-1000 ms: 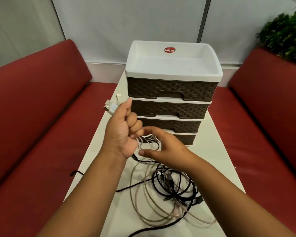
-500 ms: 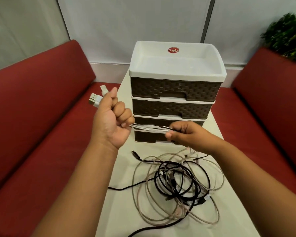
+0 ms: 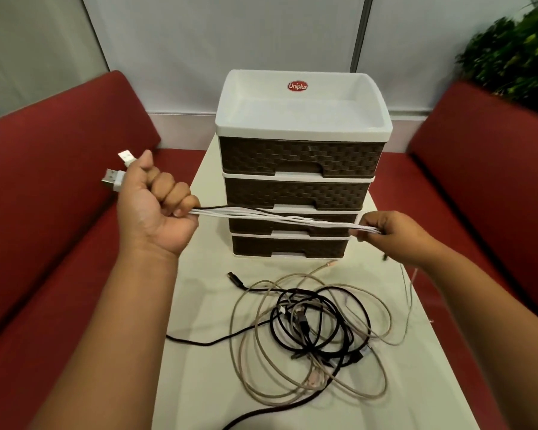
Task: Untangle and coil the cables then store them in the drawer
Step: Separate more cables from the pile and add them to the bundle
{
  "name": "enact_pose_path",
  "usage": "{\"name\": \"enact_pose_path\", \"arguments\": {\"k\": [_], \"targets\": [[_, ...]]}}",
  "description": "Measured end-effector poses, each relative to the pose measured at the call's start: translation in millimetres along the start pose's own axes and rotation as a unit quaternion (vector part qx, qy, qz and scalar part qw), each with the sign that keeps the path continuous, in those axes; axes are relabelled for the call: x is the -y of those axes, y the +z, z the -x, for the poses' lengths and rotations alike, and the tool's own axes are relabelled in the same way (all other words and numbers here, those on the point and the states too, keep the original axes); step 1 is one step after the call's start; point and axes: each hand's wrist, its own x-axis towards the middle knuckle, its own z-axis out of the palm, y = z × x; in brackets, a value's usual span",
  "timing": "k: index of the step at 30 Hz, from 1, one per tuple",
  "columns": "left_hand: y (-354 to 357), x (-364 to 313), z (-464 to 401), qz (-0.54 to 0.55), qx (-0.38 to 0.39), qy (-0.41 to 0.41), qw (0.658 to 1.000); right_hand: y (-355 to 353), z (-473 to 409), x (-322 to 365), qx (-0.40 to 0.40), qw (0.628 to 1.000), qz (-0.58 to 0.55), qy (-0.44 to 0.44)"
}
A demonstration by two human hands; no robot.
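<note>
L hand [image 3: 156, 209] is fisted tight round a bundle of white cables [image 3: 277, 219], w/ two USB plugs [image 3: 118, 172] sticking out past the thumb side. R hand [image 3: 385, 232] pinches the other end of the same bundle btwn thumb + fingertips. Strands are pulled near-straight btwn the hands, in front of the drawer unit [image 3: 302, 169]; some strands cross over each other mid-span.

Rest of the cables: tangled pile [image 3: 311, 333] of black + beige leads on the table [image 3: 199, 367], near side of the drawers. One thin beige lead hangs below the R hand; can't tell if it's part of the held bundle. All 4 drawers look closed.

Handling, my read:
- light, limp, no stiffness, so it sags once tension drops; keep both ends held
- smooth jacket, prob slippery; a fist holds better than a pinch
- plugs = rigid bits, good anchor pts, but don't yank at the strain relief
- coil by looping from the plug end, grip the cord body not the connector
- pile: lift by one free plug, e.g. black one [image 3: 234, 279], and feed it out.
</note>
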Motion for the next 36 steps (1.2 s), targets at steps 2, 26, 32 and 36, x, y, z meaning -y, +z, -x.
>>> {"name": "enact_pose_path", "arguments": {"k": [2,26,32,36], "targets": [[-4,-10,-2,0.015,-0.014,0.012,1.0,-7,1,-13,-0.016,0.998,0.064,0.015],[-43,42,8,-0.023,-0.111,-0.007,0.993,54,31,-66,-0.042,0.993,0.039,0.104],[-67,50,15,-0.032,-0.16,-0.002,0.987,68,39,-53,0.03,0.995,0.084,0.04],[-73,52,19,-0.066,-0.182,0.015,0.981,71,50,-27,0.095,0.966,0.241,0.015]]}}
